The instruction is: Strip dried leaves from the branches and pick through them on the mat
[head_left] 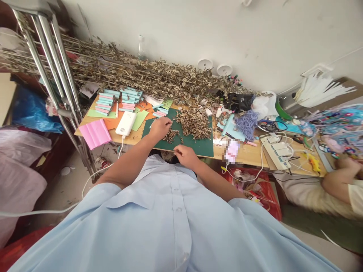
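Note:
My left hand (160,127) is above the left part of a green cutting mat (204,149), its fingers curled together. Whatever it may hold is too small to make out. Beneath and beside it lies a small heap of dried leaves (171,135). Near the mat's front edge is my right hand (186,155), its fingers bent and pressed together; I cannot see anything between them. A larger pile of dried leaves (194,122) covers the mat's middle. Just behind my left hand lie a few pink and blue paper rolls (160,112).
Stacked paper rolls (106,102), a white power bank (126,123) and pink paper (95,134) lie left. Dried stalks (159,73) line the wall. Rightward are a phone (232,151), purple cord (246,124) and a power strip (275,151). Another person's arm (340,177) rests far right.

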### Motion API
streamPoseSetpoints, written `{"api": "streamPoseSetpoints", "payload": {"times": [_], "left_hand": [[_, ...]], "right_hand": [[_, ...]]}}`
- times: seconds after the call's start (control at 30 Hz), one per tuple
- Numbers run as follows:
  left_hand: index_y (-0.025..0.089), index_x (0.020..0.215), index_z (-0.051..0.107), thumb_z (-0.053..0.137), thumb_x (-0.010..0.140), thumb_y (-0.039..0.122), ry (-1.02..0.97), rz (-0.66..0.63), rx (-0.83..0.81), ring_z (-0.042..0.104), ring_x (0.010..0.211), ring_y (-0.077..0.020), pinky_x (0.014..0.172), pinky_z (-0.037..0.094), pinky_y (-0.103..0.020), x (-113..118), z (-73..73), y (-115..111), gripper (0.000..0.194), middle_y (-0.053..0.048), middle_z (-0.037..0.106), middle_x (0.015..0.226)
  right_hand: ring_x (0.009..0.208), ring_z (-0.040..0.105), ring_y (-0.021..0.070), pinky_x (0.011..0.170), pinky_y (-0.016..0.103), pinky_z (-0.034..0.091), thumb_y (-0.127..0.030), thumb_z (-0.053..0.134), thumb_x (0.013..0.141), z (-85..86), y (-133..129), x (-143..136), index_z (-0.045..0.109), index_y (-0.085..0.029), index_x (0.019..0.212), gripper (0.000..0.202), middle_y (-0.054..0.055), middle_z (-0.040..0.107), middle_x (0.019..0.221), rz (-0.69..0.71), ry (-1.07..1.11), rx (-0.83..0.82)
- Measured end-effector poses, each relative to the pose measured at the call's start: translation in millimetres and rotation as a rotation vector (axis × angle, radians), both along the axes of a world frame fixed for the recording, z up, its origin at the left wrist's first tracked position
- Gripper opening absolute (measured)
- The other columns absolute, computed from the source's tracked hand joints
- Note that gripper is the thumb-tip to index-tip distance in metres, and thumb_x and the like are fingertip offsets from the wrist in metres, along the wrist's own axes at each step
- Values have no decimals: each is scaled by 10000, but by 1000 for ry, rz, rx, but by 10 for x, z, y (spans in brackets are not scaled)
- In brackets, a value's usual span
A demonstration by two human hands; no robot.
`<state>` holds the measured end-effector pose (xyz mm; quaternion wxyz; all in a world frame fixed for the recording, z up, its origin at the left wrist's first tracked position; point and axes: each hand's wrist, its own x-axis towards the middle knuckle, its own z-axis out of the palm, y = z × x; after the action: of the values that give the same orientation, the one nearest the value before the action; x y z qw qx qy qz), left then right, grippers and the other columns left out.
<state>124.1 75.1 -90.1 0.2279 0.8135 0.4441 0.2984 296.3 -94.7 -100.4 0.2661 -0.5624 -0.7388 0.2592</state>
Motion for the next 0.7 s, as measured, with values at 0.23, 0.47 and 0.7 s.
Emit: {"api": "streamPoseSetpoints", "payload": {"times": [0.23,0.47,0.7], "left_hand": [[172,1006,804,511,945,214,149,-79,109,670,1000,-295,925,518,-411,0,-157,69,301,-147,741,1048],[176,963,802,572,911,256,195,-158,151,638,1034,-311,1051,450,-502,-4,-165,21,249,-150,726,1056],[174,992,806,584,939,295,118,-146,168,623,1067,-321,1030,457,-502,51,-56,-120,258,-149,738,1079]], "right_hand": [[886,718,218,819,308,510,-255,568,984,-168,-76,93,741,-264,988,172,43,783,976,76,-192,-48],[1009,682,255,938,368,510,-400,527,1000,291,550,713,771,-261,1018,281,65,761,1070,-498,-159,97],[1180,627,309,1039,450,497,-317,541,983,327,1085,935,756,-242,1237,341,103,700,1301,-466,-333,-27]]}}
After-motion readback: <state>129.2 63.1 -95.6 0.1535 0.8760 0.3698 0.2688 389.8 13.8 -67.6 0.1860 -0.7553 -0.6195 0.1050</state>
